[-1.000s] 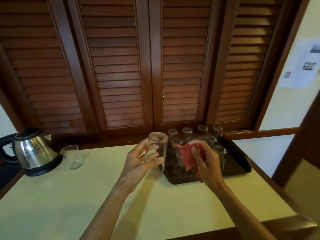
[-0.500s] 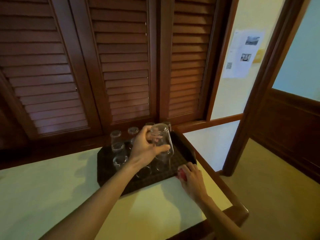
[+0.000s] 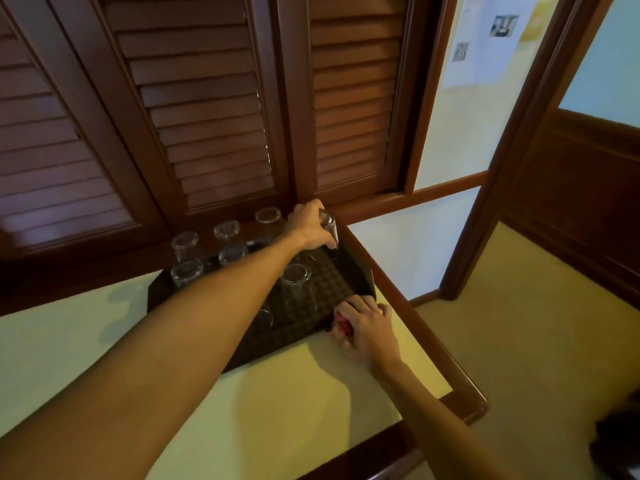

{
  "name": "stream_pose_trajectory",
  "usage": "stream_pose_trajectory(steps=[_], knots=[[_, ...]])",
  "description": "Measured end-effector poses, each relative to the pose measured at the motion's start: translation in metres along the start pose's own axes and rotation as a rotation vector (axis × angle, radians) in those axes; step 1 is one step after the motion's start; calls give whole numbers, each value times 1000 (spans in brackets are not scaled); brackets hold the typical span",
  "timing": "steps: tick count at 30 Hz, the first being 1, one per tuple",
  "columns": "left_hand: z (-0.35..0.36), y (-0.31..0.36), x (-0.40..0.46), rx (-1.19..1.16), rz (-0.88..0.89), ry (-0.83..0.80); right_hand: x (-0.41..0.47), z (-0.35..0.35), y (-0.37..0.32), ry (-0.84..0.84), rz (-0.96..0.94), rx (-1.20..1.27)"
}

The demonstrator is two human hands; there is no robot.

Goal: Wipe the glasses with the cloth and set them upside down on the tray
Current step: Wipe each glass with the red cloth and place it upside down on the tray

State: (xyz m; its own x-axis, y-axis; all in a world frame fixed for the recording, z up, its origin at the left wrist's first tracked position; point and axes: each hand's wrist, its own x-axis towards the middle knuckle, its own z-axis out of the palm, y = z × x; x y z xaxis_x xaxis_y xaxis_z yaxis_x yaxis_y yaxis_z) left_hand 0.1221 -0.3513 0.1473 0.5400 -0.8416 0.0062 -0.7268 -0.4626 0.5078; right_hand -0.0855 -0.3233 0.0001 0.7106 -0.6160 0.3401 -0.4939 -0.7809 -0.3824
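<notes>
A dark patterned tray (image 3: 332,289) lies on the pale tabletop and carries several clear glasses (image 3: 294,275) standing upside down. My left hand (image 3: 308,226) reaches across to the tray's far right corner and grips a clear glass (image 3: 329,226), held upside down just above or on the tray. My right hand (image 3: 363,323) rests at the tray's near right corner, fingers curled round the bunched red cloth (image 3: 341,327), which is mostly hidden under the hand.
The pale table (image 3: 277,393) has a raised dark wood rim (image 3: 433,348) along its right edge. Brown louvred shutters (image 3: 207,116) stand right behind the tray. Floor and a doorway frame (image 3: 502,168) lie to the right.
My left hand has carried the glass from above the tray's middle to its far right corner and lowered it. My right hand stays at the tray's near corner with the cloth.
</notes>
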Motion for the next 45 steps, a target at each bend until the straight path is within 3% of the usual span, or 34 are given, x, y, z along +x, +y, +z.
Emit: stream_pose_trajectory(steps=[10, 27, 33, 38, 41, 45], knots=[[16, 6, 5, 142, -64, -73, -2, 0, -1, -23, 35, 12], [6, 3, 8, 165, -41, -159, -1, 1, 0, -9, 41, 0], [-34, -9, -14, 11, 68, 99, -3, -2, -6, 50, 41, -35], [-83, -70, -73, -108, 40, 268, -18, -11, -21, 184, 23, 13], [-111, -123, -118, -170, -4, 394, -33, -8, -63, 255, -19, 88], [-133, -194, -181, -212, -109, 563, -41, 26, -169, 213, -100, 248]])
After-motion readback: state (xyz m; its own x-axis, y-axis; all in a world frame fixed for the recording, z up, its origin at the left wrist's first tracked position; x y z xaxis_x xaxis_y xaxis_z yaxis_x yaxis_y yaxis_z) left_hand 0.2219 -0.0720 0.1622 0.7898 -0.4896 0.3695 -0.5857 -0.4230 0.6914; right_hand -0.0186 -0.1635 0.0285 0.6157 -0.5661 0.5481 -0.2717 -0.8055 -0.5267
